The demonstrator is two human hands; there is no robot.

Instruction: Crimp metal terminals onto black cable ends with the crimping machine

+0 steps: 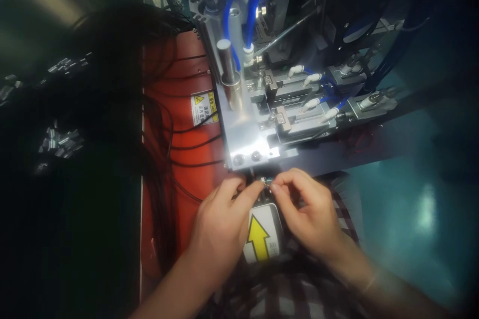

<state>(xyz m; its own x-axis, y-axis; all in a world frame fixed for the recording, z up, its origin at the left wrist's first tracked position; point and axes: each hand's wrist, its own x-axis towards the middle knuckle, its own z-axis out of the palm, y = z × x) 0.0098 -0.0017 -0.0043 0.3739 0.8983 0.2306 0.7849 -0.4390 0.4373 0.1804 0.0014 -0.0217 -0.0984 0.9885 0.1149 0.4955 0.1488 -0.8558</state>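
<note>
My left hand [224, 214] is closed, its thumb and fingers pinching at the front edge of the bench machine. Facing it, my right hand [310, 207] is also closed in a pinch, thumb against forefinger. Between the two sets of fingertips is a small thin wire [266, 184] with yellowish and bluish bits, partly hidden by the fingers. Both hands are just in front of the shiny metal block [245, 147] of the machine. Below them is a white plate with a yellow arrow [259, 239].
Left of the machine, black cables [194, 147] cross an orange-red surface [190, 174] bearing a warning label [204, 108]. Small shiny metal pieces [60, 142] lie in piles on the dark area at left. Blue air tubes [254, 5] and pneumatic slides [305, 114] stand behind the hands.
</note>
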